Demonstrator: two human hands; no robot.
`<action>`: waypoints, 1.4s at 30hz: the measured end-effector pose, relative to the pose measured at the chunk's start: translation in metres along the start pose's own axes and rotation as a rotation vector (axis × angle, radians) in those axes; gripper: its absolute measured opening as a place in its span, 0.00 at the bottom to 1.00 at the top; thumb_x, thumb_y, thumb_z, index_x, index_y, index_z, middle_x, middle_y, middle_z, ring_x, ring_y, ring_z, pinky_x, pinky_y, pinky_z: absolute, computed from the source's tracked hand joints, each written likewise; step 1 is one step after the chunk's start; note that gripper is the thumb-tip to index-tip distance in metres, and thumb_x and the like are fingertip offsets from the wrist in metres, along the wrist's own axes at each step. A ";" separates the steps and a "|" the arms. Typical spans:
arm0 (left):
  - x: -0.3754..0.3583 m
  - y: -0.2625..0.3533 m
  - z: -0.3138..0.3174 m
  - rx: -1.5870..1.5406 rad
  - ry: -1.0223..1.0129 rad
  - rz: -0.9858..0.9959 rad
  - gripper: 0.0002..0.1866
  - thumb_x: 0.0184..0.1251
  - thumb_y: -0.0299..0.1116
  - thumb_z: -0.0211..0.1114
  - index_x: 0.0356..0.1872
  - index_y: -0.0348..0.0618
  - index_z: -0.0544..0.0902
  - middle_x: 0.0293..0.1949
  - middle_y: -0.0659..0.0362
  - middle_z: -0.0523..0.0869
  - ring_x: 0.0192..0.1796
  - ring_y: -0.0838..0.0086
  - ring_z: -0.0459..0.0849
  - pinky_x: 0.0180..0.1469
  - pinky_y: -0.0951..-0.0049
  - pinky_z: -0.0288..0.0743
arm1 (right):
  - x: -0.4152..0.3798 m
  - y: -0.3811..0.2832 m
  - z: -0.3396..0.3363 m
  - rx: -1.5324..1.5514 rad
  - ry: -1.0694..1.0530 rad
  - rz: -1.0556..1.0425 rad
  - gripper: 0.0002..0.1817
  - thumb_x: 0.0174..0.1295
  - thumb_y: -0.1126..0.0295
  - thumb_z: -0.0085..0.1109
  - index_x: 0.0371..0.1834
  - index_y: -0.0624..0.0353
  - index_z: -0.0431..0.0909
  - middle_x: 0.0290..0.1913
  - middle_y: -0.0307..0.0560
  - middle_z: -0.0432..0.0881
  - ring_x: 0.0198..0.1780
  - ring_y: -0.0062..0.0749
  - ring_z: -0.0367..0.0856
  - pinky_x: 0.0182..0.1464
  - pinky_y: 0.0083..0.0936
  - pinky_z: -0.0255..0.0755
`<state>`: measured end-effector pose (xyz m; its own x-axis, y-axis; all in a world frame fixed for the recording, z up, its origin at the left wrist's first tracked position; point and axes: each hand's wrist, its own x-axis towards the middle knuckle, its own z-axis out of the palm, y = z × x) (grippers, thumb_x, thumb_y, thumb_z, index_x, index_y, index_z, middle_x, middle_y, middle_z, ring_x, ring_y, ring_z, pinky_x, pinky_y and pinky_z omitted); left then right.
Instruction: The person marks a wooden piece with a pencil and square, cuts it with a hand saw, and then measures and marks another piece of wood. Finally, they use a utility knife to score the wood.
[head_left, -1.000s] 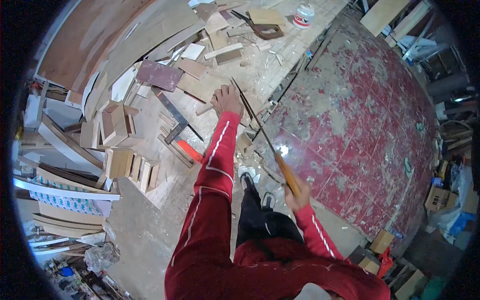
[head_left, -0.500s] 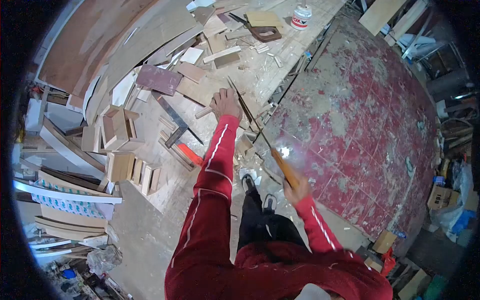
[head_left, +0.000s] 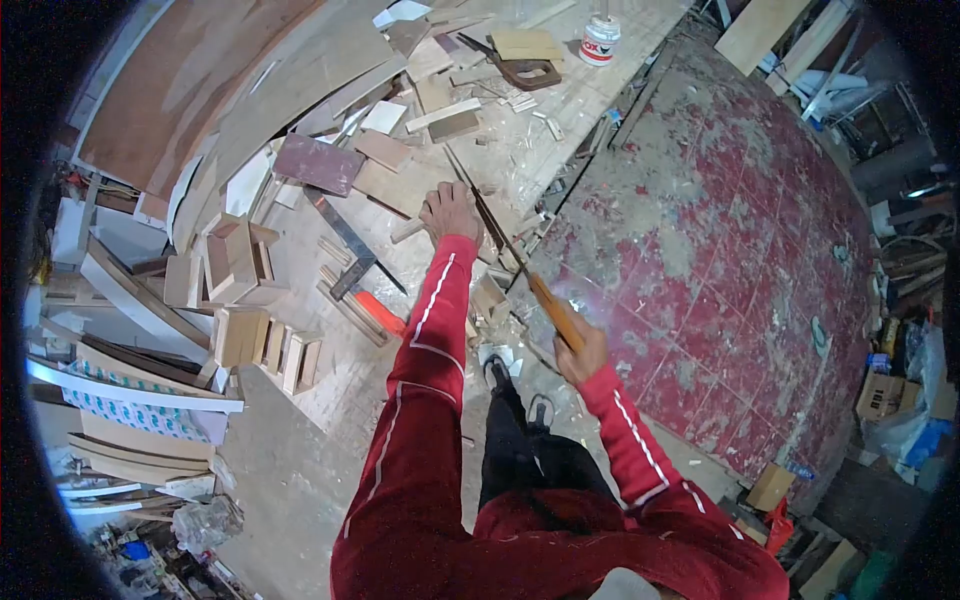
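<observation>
My right hand (head_left: 583, 355) is wrapped round the long wooden handle of a saw (head_left: 553, 308). Its thin blade reaches up and left, past the fingers of my left hand (head_left: 450, 212). That hand presses down at the workbench (head_left: 518, 150), closed on a small wooden piece (head_left: 408, 230) whose end sticks out on its left side. Where the blade meets the wood is hard to make out. Left of my arm lies a metal square (head_left: 347, 235), close to an orange-red handle (head_left: 380, 312).
Small wooden boxes (head_left: 240, 258) stand on the left. A purplish block (head_left: 318, 163), a handsaw (head_left: 530, 73) and a white jar (head_left: 600, 40) lie or stand farther up the bench. Right of it is a worn red floor (head_left: 720, 260).
My right hand and the saw have moved up and to the left, the blade sliding farther past my left hand. My left hand has barely moved.
</observation>
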<state>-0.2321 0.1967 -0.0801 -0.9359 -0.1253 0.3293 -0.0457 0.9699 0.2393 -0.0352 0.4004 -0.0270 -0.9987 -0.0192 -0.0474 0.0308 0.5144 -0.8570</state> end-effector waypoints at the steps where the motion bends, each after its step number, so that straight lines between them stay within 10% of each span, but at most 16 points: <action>1: -0.005 0.000 -0.001 -0.011 -0.004 0.013 0.19 0.45 0.31 0.61 0.43 0.51 0.74 0.46 0.58 0.71 0.52 0.61 0.67 0.53 0.59 0.56 | -0.023 0.004 -0.007 0.048 0.037 -0.025 0.30 0.47 0.81 0.51 0.58 0.55 0.72 0.34 0.60 0.81 0.34 0.46 0.84 0.39 0.30 0.75; 13: -0.006 -0.024 -0.038 -0.241 -0.029 -0.060 0.15 0.55 0.30 0.58 0.46 0.49 0.73 0.48 0.54 0.72 0.53 0.56 0.69 0.54 0.54 0.59 | 0.003 -0.006 -0.003 0.133 0.213 -0.105 0.25 0.47 0.79 0.59 0.54 0.64 0.73 0.39 0.61 0.81 0.38 0.47 0.84 0.39 0.30 0.76; 16: -0.011 -0.031 -0.064 -0.414 0.052 -0.088 0.11 0.64 0.37 0.57 0.45 0.49 0.73 0.40 0.53 0.78 0.40 0.58 0.78 0.44 0.59 0.71 | 0.014 -0.009 0.011 0.084 0.284 -0.194 0.26 0.47 0.79 0.59 0.54 0.63 0.73 0.41 0.61 0.81 0.37 0.48 0.83 0.38 0.32 0.76; 19: -0.014 -0.034 -0.081 -1.135 -0.040 -0.178 0.11 0.71 0.34 0.49 0.46 0.39 0.68 0.35 0.54 0.77 0.36 0.74 0.77 0.38 0.75 0.73 | 0.025 -0.020 0.021 0.002 0.313 -0.294 0.25 0.48 0.78 0.60 0.55 0.60 0.74 0.41 0.60 0.81 0.36 0.50 0.83 0.36 0.33 0.76; 30: -0.022 -0.060 -0.134 -2.086 -0.139 -0.426 0.12 0.71 0.36 0.50 0.51 0.43 0.67 0.36 0.53 0.77 0.31 0.71 0.77 0.36 0.68 0.73 | 0.070 -0.064 0.057 -0.191 0.280 -0.176 0.31 0.47 0.76 0.59 0.60 0.45 0.71 0.32 0.57 0.82 0.30 0.52 0.81 0.32 0.38 0.74; 42: -0.017 -0.081 -0.163 -1.582 0.006 -0.248 0.16 0.65 0.23 0.55 0.53 0.39 0.69 0.32 0.61 0.76 0.29 0.78 0.76 0.34 0.74 0.77 | 0.105 -0.077 0.096 -0.416 0.223 -0.174 0.37 0.47 0.76 0.57 0.65 0.40 0.64 0.28 0.58 0.80 0.28 0.55 0.79 0.30 0.44 0.72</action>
<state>-0.1554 0.0863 0.0435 -0.9592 -0.2444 0.1424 0.2053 -0.2552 0.9448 -0.1385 0.2764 -0.0149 -0.9733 0.0254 0.2282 -0.1106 0.8192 -0.5628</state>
